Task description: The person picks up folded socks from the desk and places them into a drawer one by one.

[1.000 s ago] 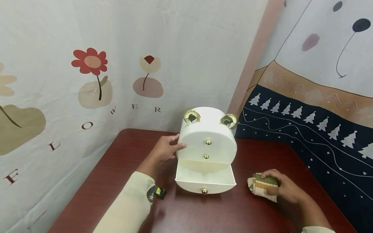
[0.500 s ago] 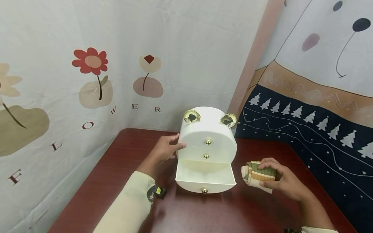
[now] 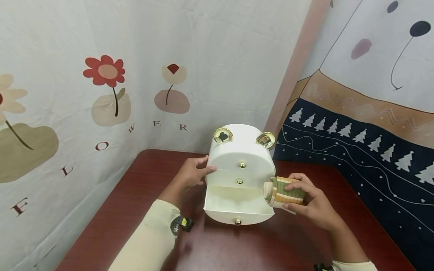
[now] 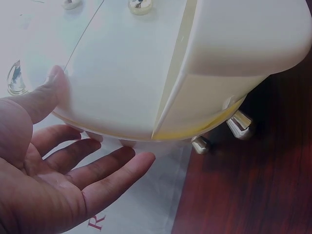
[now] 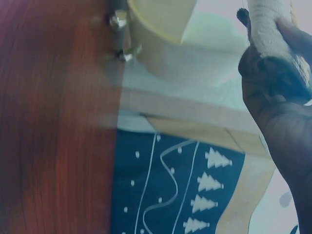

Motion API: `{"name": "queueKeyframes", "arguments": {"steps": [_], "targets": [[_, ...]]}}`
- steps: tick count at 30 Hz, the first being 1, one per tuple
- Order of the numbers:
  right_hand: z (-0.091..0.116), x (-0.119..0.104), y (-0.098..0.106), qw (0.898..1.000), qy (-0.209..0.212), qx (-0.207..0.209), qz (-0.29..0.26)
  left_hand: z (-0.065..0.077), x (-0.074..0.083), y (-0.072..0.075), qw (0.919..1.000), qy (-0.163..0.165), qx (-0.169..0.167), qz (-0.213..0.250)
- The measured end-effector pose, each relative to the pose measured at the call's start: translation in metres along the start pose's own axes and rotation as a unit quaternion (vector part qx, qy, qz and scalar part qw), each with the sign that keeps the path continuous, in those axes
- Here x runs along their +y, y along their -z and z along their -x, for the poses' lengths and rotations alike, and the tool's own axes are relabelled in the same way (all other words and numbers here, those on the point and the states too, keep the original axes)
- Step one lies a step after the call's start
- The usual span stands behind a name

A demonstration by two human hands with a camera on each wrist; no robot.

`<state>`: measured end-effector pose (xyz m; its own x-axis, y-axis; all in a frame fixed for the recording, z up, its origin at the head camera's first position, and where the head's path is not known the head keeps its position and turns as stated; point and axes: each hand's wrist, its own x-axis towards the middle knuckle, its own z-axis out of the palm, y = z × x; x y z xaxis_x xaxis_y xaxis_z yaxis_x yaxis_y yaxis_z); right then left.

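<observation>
A white storage box (image 3: 241,155) with gold-rimmed round ears and small gold knobs stands on the table. Its bottom drawer (image 3: 220,201) is pulled out, and its bare inside shows. My left hand (image 3: 191,173) rests at the box's left side, thumb on the front; in the left wrist view, the relaxed fingers (image 4: 105,187) touch the side edge. A folded cloth (image 3: 286,191), striped green, cream and orange, is in my right hand (image 3: 315,201), pinched between thumb and fingers. The cloth is above the table, its left end at the drawer's right edge.
The dark red table (image 3: 149,241) meets a white curtain (image 3: 217,75) with printed flowers behind. A navy, tree-patterned cloth (image 3: 342,158) hangs along the right side. A wrist camera (image 3: 186,224) sits on the left cuff.
My right hand has lifted the folded cloth off the table and carried it left to the open drawer. The left hand and the box have stayed put.
</observation>
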<state>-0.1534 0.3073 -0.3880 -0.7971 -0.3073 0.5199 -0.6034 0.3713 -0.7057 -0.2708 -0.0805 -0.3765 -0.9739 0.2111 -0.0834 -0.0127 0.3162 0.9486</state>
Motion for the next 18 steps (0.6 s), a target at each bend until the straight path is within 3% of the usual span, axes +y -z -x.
{"name": "queueKeyframes", "arguments": {"steps": [8,18], "targets": [[-0.015,0.003,-0.039,0.999,0.026,0.013,-0.030,-0.001,-0.002,0.002,1.0000,-0.007,-0.005,-0.001],[-0.031,0.011,-0.074,0.997,0.063,-0.008,-0.046,-0.004,-0.005,0.002,0.9999,-0.010,-0.008,0.004]]}}
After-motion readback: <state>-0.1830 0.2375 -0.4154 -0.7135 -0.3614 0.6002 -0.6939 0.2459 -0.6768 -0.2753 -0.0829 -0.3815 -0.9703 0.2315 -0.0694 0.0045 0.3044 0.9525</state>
